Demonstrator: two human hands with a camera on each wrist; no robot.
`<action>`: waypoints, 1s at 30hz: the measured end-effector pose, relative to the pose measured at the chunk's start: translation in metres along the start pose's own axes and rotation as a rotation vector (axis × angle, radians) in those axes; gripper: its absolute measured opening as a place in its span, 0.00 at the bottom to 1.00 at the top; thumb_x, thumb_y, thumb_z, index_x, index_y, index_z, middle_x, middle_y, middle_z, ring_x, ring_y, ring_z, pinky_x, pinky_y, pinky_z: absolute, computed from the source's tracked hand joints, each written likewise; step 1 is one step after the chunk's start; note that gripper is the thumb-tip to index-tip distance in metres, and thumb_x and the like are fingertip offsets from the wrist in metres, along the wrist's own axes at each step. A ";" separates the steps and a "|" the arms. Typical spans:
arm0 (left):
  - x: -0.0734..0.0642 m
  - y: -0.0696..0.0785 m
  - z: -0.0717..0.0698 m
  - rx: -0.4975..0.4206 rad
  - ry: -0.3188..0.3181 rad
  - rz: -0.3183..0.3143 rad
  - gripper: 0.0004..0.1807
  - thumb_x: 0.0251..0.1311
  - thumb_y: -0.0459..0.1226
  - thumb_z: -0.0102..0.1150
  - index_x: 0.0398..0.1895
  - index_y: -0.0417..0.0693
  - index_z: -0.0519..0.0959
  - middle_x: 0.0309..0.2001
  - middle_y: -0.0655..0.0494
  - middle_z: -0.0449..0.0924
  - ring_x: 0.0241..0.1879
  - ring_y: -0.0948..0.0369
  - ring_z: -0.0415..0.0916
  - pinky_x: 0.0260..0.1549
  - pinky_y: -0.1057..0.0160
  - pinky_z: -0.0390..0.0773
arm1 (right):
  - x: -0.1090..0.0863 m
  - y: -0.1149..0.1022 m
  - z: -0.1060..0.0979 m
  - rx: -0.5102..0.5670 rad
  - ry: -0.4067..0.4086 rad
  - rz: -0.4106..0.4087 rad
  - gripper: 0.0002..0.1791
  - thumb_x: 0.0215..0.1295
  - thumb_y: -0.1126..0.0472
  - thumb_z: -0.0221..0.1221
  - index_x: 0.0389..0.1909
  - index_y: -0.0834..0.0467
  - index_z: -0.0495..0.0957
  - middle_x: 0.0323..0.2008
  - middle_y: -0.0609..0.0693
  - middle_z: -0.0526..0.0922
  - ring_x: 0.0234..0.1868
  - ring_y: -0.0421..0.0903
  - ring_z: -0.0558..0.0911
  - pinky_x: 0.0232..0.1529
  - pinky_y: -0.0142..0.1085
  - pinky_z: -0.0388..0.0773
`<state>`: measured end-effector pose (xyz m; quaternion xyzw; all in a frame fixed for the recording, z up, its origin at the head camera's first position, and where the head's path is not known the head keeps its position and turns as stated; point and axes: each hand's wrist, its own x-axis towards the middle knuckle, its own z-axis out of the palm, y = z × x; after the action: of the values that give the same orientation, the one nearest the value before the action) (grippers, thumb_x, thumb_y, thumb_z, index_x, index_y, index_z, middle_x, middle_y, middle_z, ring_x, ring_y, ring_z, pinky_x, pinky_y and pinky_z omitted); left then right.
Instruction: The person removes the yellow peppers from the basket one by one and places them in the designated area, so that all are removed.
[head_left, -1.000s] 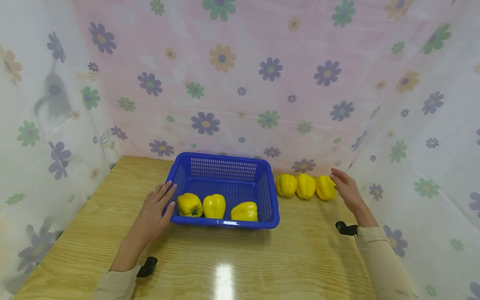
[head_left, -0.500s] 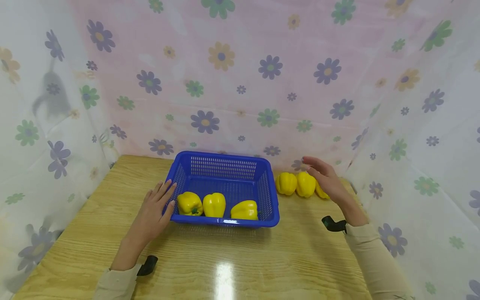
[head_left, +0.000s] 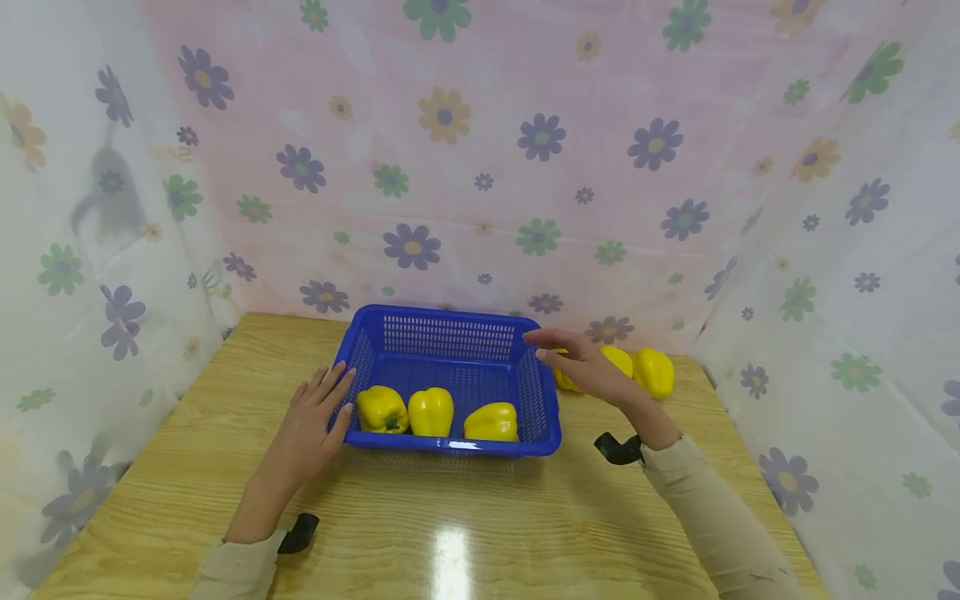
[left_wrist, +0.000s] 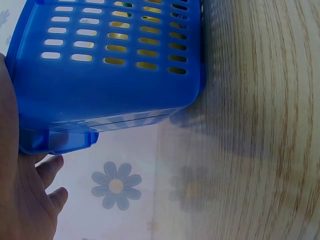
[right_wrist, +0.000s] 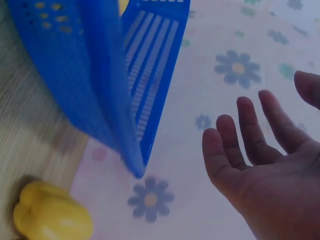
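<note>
Blue basket (head_left: 495,447): stands upright on the table (head_left: 375,533), near the flowered backdrop (head_left: 480,200); thin slotted plastic by its look, so probably light, slightly springy and quick to slide; the raised rim seems the soundest hold, one hand at each short side.
Left hand (head_left: 303,433): fingers fairly straight, laid along the basket's left rim; it grasps no pepper.
Right hand (head_left: 588,367): empty, fingers spread and lightly bent above the rear right corner of the basket; the right wrist view shows a gap to the wall, so it looks apart.
Peppers in the basket: three along the front wall, the left one (head_left: 382,410), the middle one (head_left: 431,412) and the right one (head_left: 492,422), which lies on its side; loose, they would likely roll if the basket tilted.
Peppers on the table: a row right of the basket, the outer one (head_left: 654,372) in plain sight, the others partly behind the right hand; glossy, likely slick, so best cupped round the shoulders; firmness I cannot tell.
</note>
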<state>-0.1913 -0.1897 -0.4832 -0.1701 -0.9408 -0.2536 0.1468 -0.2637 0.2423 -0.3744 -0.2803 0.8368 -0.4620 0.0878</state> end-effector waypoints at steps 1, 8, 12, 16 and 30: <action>0.000 0.000 0.000 -0.001 -0.001 -0.001 0.28 0.78 0.41 0.45 0.76 0.39 0.64 0.77 0.37 0.58 0.77 0.34 0.49 0.71 0.29 0.49 | 0.003 -0.003 0.004 -0.009 -0.018 -0.006 0.22 0.80 0.59 0.51 0.69 0.62 0.72 0.68 0.60 0.74 0.69 0.62 0.72 0.69 0.58 0.69; 0.000 0.002 -0.002 -0.012 -0.019 -0.012 0.29 0.78 0.42 0.44 0.77 0.39 0.63 0.78 0.37 0.57 0.77 0.35 0.48 0.73 0.30 0.46 | 0.024 -0.020 0.028 -0.032 -0.142 -0.021 0.23 0.80 0.57 0.51 0.69 0.60 0.72 0.67 0.60 0.75 0.69 0.57 0.74 0.70 0.54 0.70; 0.000 0.001 -0.001 -0.012 -0.018 -0.012 0.29 0.78 0.42 0.43 0.77 0.39 0.63 0.78 0.37 0.57 0.78 0.35 0.47 0.73 0.31 0.45 | 0.036 -0.026 0.037 -0.020 -0.181 -0.003 0.21 0.80 0.56 0.51 0.68 0.58 0.74 0.67 0.56 0.76 0.68 0.55 0.75 0.70 0.53 0.70; 0.000 0.001 -0.001 -0.014 -0.020 -0.018 0.29 0.79 0.43 0.43 0.77 0.40 0.63 0.78 0.37 0.56 0.78 0.36 0.46 0.74 0.32 0.44 | 0.049 -0.027 0.046 -0.018 -0.234 -0.001 0.21 0.80 0.57 0.50 0.68 0.60 0.74 0.67 0.57 0.76 0.68 0.55 0.75 0.70 0.51 0.71; 0.000 0.002 -0.001 -0.018 -0.028 -0.020 0.29 0.78 0.42 0.44 0.77 0.40 0.63 0.78 0.39 0.56 0.79 0.37 0.46 0.74 0.32 0.45 | 0.082 -0.010 0.065 -0.026 -0.336 0.094 0.21 0.81 0.56 0.49 0.68 0.60 0.74 0.66 0.56 0.77 0.68 0.55 0.75 0.70 0.49 0.71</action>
<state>-0.1901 -0.1893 -0.4814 -0.1653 -0.9422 -0.2610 0.1295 -0.3011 0.1456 -0.3933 -0.3151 0.8286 -0.3931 0.2442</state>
